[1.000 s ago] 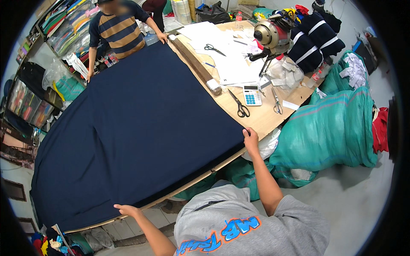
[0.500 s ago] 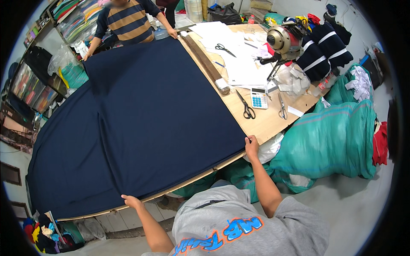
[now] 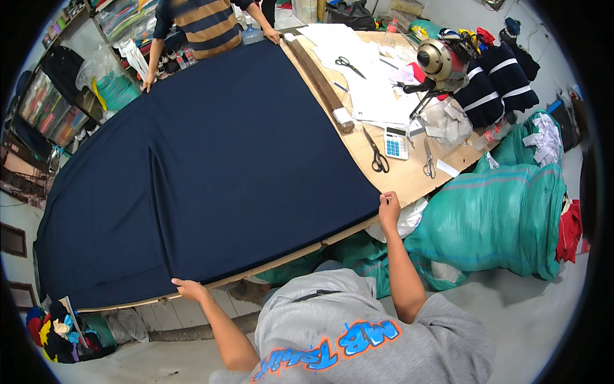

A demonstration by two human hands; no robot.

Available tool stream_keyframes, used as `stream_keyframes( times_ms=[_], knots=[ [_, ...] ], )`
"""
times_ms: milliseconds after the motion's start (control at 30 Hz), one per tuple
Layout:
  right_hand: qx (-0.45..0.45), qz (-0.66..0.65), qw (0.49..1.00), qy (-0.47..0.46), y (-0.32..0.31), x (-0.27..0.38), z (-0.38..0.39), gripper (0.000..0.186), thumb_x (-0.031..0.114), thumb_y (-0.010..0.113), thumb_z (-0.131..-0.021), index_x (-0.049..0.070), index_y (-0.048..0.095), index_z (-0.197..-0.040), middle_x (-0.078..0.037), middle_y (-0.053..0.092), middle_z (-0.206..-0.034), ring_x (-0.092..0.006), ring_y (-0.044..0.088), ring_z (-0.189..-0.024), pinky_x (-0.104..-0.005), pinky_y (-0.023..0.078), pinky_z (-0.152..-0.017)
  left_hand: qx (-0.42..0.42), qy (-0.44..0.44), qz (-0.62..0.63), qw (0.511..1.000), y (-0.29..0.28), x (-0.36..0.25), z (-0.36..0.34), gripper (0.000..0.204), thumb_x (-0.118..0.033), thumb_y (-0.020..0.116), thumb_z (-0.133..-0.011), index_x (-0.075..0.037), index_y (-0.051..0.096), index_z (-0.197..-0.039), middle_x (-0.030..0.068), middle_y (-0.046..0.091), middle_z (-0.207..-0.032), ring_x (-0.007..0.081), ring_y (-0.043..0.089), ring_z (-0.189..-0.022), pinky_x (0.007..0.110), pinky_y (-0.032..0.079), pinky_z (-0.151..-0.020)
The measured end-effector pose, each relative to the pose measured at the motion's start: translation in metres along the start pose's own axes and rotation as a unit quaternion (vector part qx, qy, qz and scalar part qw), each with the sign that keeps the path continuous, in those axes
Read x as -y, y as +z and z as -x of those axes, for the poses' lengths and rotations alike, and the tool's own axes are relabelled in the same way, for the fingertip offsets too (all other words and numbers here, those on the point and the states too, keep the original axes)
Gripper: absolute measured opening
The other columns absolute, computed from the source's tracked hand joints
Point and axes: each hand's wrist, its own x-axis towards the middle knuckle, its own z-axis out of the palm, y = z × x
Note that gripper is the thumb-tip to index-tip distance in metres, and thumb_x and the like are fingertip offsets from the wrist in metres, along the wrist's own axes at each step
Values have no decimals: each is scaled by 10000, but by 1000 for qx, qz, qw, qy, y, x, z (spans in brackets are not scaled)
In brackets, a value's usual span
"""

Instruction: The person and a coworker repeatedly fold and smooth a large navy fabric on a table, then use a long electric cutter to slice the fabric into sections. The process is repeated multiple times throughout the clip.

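Open passage over the navy cloth (image 3: 256, 160)
Scissors (image 3: 380, 164), calculator (image 3: 396, 143) and bar (image 3: 320, 80) crowd the table (image 3: 398, 182) beyond my right fingers (image 3: 387, 198); a fold (image 3: 157, 205) rises by my left fingers (image 3: 181, 282).

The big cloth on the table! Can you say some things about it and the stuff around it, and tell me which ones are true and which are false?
1. The right hand pinches a corner of the cloth. True.
2. The left hand holds a bottle. False: it pinches the edge of the cloth nearest the person.
3. The calculator lies on the bare wood of the table. True.
4. The cloth is bright red. False: it is dark blue.
5. The person across the table wears a striped shirt. True.
6. The cloth covers the whole table. False: one end is uncovered.
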Motion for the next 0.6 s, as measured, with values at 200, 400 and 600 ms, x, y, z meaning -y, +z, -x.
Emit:
stream_keyframes(
  times_ms=[200, 400, 600],
  knots=[
    [32, 13, 999, 31, 4, -7, 7, 146, 191, 720, -1042, 52, 688, -1073, -196, 776, -1003, -401, 747, -963, -502, 550, -861, 41, -6, -48, 998, 3, 24, -3, 844, -582, 380, -1183, 156, 622, -853, 272, 694, -819, 421, 670, -703, 530, 549, -706],
    [33, 51, 997, 42, 14, -10, 16, 158, 209, 711, -1057, 53, 698, -1079, -176, 764, -972, -350, 737, -921, -460, 556, -845, 44, -15, -122, 991, 7, 35, -17, 856, -594, 400, -1167, 189, 681, -968, 323, 741, -941, 507, 708, -850, 579, 557, -840],
    [26, 53, 998, 36, 8, -12, 14, 167, 254, 704, -1056, 99, 688, -1116, -209, 774, -1066, -454, 727, -1040, -536, 542, -895, 27, 39, -153, 987, 3, 35, -17, 851, -601, 411, -1158, 195, 706, -1093, 373, 742, -1106, 554, 701, -1034, 601, 543, -956]
  ],
)
